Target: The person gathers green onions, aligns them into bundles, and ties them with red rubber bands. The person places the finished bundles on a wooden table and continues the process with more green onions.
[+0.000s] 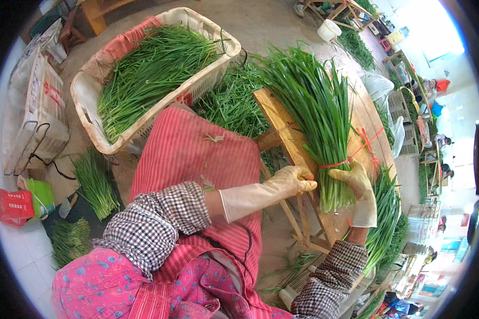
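A large bundle of garlic chives (311, 107) lies over the wooden table, its leaves spread away from me and its cut stems towards me. A red tie (334, 164) circles the stems, and a strand runs off to the right. My gloved right hand (357, 187) grips the stem end just below the tie, its thumb across the front. Just left of the stems is my gloved left hand (293, 181), fingers curled in. A bit of red shows at its fingertips, but whether it holds the tie is unclear.
More red ties (370, 149) lie on the wooden table (331, 223). Another chive bunch (383, 211) rests at its right edge. A white plastic crate (227, 56) full of chives stands at upper left. Loose chives (235, 103) cover the floor between. A knife (68, 205) lies far left.
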